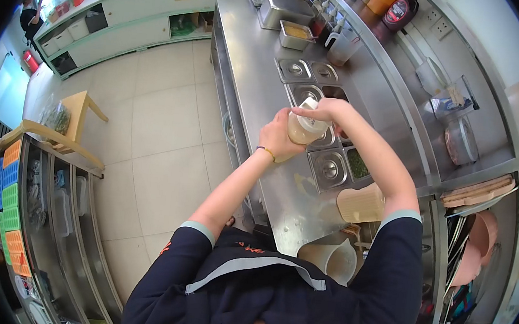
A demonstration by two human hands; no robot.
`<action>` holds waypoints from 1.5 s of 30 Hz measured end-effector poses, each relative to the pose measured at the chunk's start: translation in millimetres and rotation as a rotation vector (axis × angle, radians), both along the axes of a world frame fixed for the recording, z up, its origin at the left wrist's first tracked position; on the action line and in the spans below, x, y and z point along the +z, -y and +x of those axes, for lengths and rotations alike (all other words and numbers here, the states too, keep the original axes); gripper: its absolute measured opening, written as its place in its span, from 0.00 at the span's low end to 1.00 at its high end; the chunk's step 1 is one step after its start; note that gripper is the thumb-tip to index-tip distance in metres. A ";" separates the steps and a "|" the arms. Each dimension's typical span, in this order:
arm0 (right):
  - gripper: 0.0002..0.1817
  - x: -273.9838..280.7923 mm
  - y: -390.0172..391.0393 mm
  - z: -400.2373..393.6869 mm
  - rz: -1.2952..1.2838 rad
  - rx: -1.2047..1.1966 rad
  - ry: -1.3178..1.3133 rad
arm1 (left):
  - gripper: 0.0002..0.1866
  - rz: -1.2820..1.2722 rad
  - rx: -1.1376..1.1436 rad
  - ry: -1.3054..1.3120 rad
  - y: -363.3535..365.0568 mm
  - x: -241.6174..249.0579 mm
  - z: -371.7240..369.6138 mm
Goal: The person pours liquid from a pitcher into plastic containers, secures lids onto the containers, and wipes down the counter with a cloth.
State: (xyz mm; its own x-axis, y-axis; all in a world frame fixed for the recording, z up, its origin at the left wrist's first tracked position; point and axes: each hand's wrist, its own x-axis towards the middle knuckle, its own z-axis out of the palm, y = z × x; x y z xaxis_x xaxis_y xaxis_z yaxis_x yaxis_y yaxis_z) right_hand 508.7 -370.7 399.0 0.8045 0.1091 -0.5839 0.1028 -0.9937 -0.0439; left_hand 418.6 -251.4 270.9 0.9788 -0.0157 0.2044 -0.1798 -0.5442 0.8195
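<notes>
Over the steel counter I hold a clear jar (304, 132) with tan contents and a white top (308, 106). My left hand (277, 137), with a thin band at the wrist, is wrapped round the jar's side. From the other side my right hand (330, 111) reaches over the jar, its fingers closed at the white top; my own hand hides part of the grip. Beneath and beside the jar are steel pans with lids (329, 167), partly covered by my hands and arm. One uncovered pan holds chopped greens (357, 163).
A ribbed beige container (360, 205) and a large pitcher (331, 259) stand near my body. Pump bottles (323, 19) and a tray of yellowish food (296, 34) are farther along the steel counter (243, 54). A wooden chair (74, 122) is on the left; other people are at the far left.
</notes>
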 end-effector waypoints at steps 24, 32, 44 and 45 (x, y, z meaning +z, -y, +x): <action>0.37 -208.6 154.5 -425.2 0.200 -0.394 -0.234 | 0.46 0.247 -0.979 0.416 4.7 44.7 101.3; 0.31 -265.9 129.3 -523.8 0.508 -0.873 0.248 | 0.47 0.604 -0.965 -0.066 35.9 76.4 103.4; 0.65 -471.4 188.9 -422.6 0.334 -1.070 -0.401 | 0.42 1.145 -1.282 0.642 59.9 117.3 68.8; 0.69 -465.9 183.1 -410.9 0.376 -1.098 -0.468 | 0.39 1.080 -1.012 0.482 65.4 110.7 68.5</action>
